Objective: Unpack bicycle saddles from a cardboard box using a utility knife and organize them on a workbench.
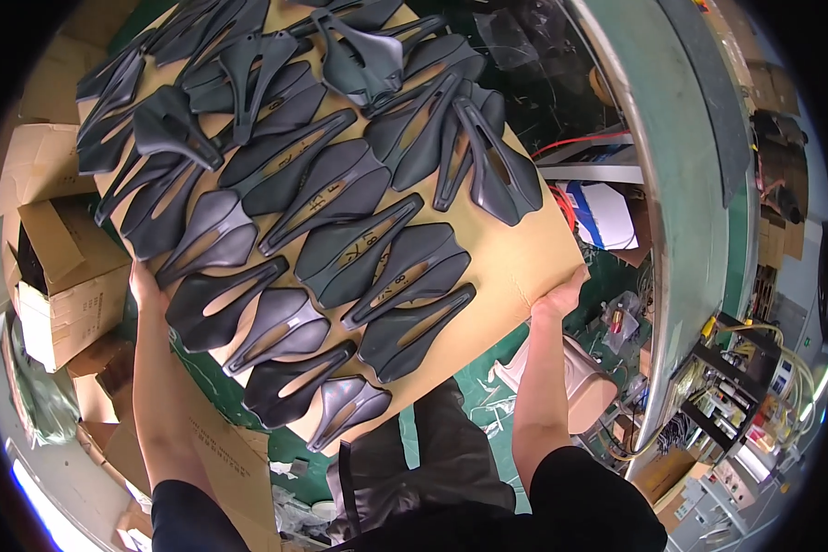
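Observation:
A large brown cardboard sheet (511, 262) spreads out in front of me, tilted in view. Many black bicycle saddle shells (511, 195) lie over it in rough rows, some overlapping, each with a long slot down its middle. At the sheet's left edge, my left hand (144, 285) is closed on the board, its fingers partly hidden by it. My right hand (559, 296) grips the right corner, with fingers out of sight beneath. Nearest to my body is a shiny grey saddle shell (340, 411) at the front edge.
Open cardboard boxes (74, 313) are stacked along the left. A long green-topped workbench (685, 239) with a metal edge runs down the right. Beneath the sheet's right side stands a pinkish stool or bin (587, 386). Plastic scraps litter the green floor (477, 391).

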`<action>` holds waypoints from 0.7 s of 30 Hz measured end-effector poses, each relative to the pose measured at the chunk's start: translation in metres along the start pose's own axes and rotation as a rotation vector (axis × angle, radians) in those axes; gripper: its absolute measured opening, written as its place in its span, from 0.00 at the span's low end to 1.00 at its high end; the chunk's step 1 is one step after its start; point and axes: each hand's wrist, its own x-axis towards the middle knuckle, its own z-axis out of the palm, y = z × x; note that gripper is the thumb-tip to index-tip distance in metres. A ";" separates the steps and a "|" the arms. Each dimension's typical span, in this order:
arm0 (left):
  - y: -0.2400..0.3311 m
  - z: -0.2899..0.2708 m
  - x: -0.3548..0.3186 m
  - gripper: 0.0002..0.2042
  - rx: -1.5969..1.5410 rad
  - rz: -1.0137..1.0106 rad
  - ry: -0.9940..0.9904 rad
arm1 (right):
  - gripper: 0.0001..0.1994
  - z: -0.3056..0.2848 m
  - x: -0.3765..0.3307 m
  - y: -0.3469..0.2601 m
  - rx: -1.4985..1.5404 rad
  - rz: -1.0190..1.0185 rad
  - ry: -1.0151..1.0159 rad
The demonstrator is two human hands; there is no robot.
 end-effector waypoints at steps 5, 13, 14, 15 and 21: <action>-0.004 -0.001 0.005 0.21 -0.017 0.025 -0.008 | 0.29 0.003 -0.003 0.001 0.108 -0.056 -0.072; -0.015 -0.010 0.008 0.20 -0.023 -0.033 0.013 | 0.29 0.005 -0.017 -0.025 0.059 -0.052 -0.004; -0.018 -0.018 0.015 0.20 0.011 -0.011 0.059 | 0.28 0.003 -0.018 -0.025 0.056 -0.077 -0.017; -0.021 -0.026 0.019 0.20 0.049 0.007 0.102 | 0.27 -0.001 -0.019 -0.025 0.051 -0.103 -0.023; -0.025 -0.054 0.050 0.20 0.091 0.030 0.085 | 0.28 -0.006 -0.021 -0.026 0.014 -0.108 0.083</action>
